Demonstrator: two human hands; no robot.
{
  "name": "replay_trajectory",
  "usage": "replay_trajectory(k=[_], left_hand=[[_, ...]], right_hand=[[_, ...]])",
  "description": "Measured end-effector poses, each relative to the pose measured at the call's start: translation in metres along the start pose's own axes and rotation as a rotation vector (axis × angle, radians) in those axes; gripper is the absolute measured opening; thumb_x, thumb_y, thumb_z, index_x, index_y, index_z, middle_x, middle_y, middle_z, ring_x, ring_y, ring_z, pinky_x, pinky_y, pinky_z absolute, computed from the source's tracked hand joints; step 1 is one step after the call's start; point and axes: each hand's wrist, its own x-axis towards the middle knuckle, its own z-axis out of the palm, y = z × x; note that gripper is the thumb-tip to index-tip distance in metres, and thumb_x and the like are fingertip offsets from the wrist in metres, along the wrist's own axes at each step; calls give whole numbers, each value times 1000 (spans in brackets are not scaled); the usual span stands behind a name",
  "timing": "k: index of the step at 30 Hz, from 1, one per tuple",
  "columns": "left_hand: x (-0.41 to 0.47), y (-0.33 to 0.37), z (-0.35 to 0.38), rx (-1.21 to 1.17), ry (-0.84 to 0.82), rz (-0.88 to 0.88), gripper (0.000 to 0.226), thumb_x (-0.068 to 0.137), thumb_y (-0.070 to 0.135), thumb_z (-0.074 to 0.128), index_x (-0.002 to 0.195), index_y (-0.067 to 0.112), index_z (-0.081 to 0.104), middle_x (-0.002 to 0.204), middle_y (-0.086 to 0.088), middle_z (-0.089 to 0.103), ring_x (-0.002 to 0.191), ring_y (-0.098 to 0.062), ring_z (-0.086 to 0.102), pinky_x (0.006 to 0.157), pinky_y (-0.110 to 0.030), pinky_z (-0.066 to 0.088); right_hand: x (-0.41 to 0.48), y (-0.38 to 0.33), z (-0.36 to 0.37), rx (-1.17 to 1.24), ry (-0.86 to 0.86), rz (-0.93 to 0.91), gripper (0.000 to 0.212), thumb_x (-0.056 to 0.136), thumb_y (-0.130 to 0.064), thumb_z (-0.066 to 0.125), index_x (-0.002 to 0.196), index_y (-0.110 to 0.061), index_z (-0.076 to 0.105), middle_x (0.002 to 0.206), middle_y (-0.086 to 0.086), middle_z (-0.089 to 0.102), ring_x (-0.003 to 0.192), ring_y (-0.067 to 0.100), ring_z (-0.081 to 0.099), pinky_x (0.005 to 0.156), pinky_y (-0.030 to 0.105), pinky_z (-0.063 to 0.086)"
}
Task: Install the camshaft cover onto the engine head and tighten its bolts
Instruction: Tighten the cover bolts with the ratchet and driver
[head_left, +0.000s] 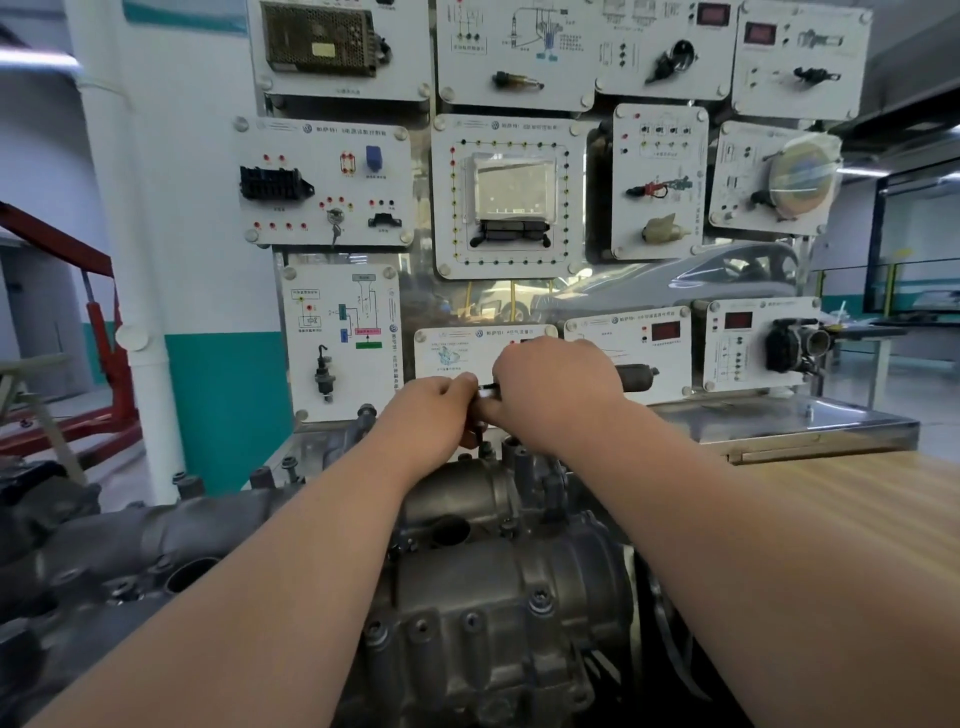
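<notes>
Head cam has both hands up at the far end of the cover (467, 499), which is already sitting on the engine head (483, 639) in the middle of the shot, so we're well into the bolt-tightening part. Left hand (431, 410) and right hand (556, 389) are touching, both clenched around a small dark tool (482, 415) (looks like a hex key or bit driver, too hidden to say which), its tip pointing down at a bolt (485, 451) on the far edge. Nearer bolts (540, 597) look seated, though I can't judge how tight. My guess for the next move: keep the tool square in the bolt head and turn it down, then go on to the others. A slip off the head is the risk.
</notes>
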Motion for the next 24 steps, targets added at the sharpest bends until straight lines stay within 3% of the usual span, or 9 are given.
replay_trajectory(k=[3,11,15,18,20,22,24], left_hand=[[1,0,2,-29,2,-8,45,97,39,35,68,18,62,55,6,67,46,-2,58,63,-29,40],[7,0,8,4,-64,-23,42,98,36,26,78,19,59,60,9,69,62,-10,65,62,-29,36],[8,0,8,1,-75,-28,44,98,37,26,74,20,59,61,8,69,64,-13,64,66,-31,39],[9,-1,9,8,-73,-20,43,97,35,28,76,20,63,66,6,69,64,-8,65,70,-31,46],[9,0,8,-9,-44,-48,35,97,15,34,71,16,57,51,12,61,44,4,55,58,-26,42],[12,1,10,-74,-25,-147,29,94,3,35,74,11,54,56,12,56,42,2,47,49,-18,37],[13,2,11,-88,-2,-171,29,96,9,33,75,16,53,67,9,56,54,-3,50,54,-10,39]], right_hand=[[-1,-1,1,-39,35,-30,43,93,-46,46,61,-22,30,63,-2,34,67,21,40,70,35,29],[-6,0,0,-53,65,-22,45,93,-48,49,60,-23,31,62,-2,36,69,22,40,68,35,27],[-12,-6,-4,-45,73,26,42,93,-38,51,61,-21,30,63,-2,36,72,22,39,69,35,29],[-17,-18,-10,-73,78,19,12,93,-20,49,83,-18,54,87,3,58,84,25,47,74,37,28],[-22,-26,-16,-97,12,-16,20,91,-15,49,108,-19,60,104,5,61,100,27,54,76,38,26],[-26,-27,-24,-60,-75,-10,24,90,-14,51,113,-19,58,100,5,56,92,27,53,71,35,29],[-31,-21,-34,31,-138,13,19,89,-16,54,107,-20,56,89,1,43,76,22,47,61,32,36]])
